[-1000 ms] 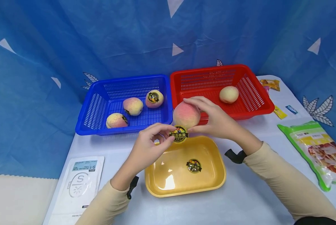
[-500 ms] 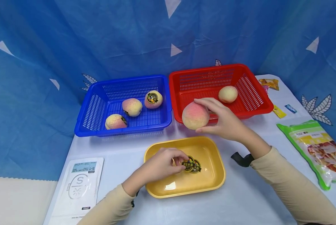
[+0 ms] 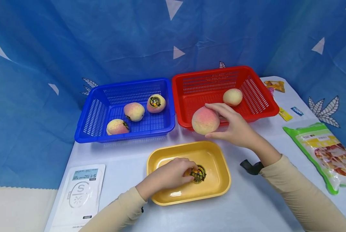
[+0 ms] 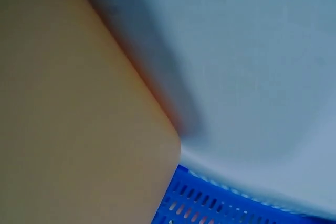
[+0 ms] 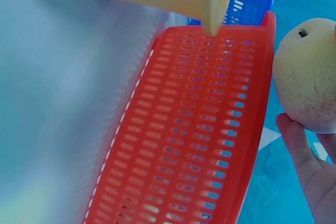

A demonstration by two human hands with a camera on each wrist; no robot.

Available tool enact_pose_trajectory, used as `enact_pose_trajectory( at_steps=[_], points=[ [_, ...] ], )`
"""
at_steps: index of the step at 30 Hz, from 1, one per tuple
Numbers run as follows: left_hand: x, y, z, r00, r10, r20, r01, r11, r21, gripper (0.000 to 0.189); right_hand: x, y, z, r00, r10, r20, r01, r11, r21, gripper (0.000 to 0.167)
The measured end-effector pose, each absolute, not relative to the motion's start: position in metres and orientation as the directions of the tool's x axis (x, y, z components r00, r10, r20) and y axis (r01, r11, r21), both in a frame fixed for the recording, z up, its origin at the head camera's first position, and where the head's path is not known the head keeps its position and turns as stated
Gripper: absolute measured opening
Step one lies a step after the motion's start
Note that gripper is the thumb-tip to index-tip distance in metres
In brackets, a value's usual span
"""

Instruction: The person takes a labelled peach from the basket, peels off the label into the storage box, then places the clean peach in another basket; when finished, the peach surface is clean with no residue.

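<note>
My right hand (image 3: 234, 127) holds a pink and cream peach (image 3: 205, 120) in front of the red basket (image 3: 187, 124), thumb below and fingers over the top. In the right wrist view the peach (image 5: 307, 77) shows its stem pit. My left hand (image 3: 174, 174) is low inside the yellow tray (image 3: 225, 180), its curled fingers and thumb pinching the left edge of a round black and gold fruit sticker (image 3: 199, 174). A second sticker appears to lie under or beside it; the overlap hides the outlines. The left wrist view shows mostly the blurred tray wall (image 4: 89, 119).
The blue basket (image 3: 126, 137) at back left holds three stickered peaches. Another peach (image 3: 232, 97) lies in the red basket. A white pouch (image 3: 80, 193) is on the left, a green-edged food bag (image 3: 323, 154) on the right, with small wrapped snacks (image 3: 275, 85) behind it.
My left hand has come down from beside the peach into the tray with a sticker in its fingers. The right hand has moved the peach rightward, away from the left hand.
</note>
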State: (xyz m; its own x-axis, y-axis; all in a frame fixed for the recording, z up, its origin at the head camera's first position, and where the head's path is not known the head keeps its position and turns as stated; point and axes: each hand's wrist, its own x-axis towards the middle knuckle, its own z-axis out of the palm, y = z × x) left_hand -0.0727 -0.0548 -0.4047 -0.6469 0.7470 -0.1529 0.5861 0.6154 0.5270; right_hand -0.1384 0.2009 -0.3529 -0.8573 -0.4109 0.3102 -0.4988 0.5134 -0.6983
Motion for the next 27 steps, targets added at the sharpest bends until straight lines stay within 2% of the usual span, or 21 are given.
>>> enact_pose_trajectory(
  at_steps=[4,7,9,13,16,19,22,27],
  points=[
    [-0.070,-0.057,-0.401,-0.673,0.721,-0.168,0.602,0.665,0.441,0.027,-0.137,0.207,-0.353,-0.875,-0.373,0.307,-0.472,0.520,-0.712,0.091],
    [-0.070,-0.059,-0.392,-0.699,0.701,-0.141,0.587,0.675,0.447,0.028,-0.137,0.214,-0.352,-0.897,-0.327,0.298,-0.437,0.543,-0.717,0.091],
    [-0.073,-0.061,-0.385,-0.725,0.684,-0.076,0.579,0.666,0.469,0.030,-0.139,0.221,-0.351,-0.907,-0.292,0.303,-0.419,0.552,-0.721,0.091],
    [-0.086,-0.065,-0.371,-0.789,0.597,0.142,0.576,0.640,0.508,0.032,-0.148,0.238,-0.346,-0.929,-0.217,0.299,-0.369,0.566,-0.737,0.092],
    [-0.099,-0.068,-0.366,-0.819,0.498,0.284,0.568,0.640,0.518,0.034,-0.159,0.257,-0.342,-0.960,-0.149,0.238,-0.278,0.611,-0.741,0.094],
    [-0.113,-0.071,-0.366,-0.839,0.421,0.346,0.545,0.666,0.510,0.039,-0.171,0.277,-0.342,-0.982,-0.098,0.160,-0.184,0.670,-0.720,0.095],
    [-0.127,-0.075,-0.368,-0.872,0.368,0.323,0.487,0.716,0.501,0.048,-0.185,0.294,-0.343,-0.992,-0.085,0.093,-0.126,0.713,-0.690,0.096],
    [-0.143,-0.080,-0.374,-0.925,0.324,0.198,0.379,0.781,0.496,0.061,-0.204,0.313,-0.346,-0.993,-0.113,-0.033,-0.067,0.775,-0.628,0.097]
  ],
)
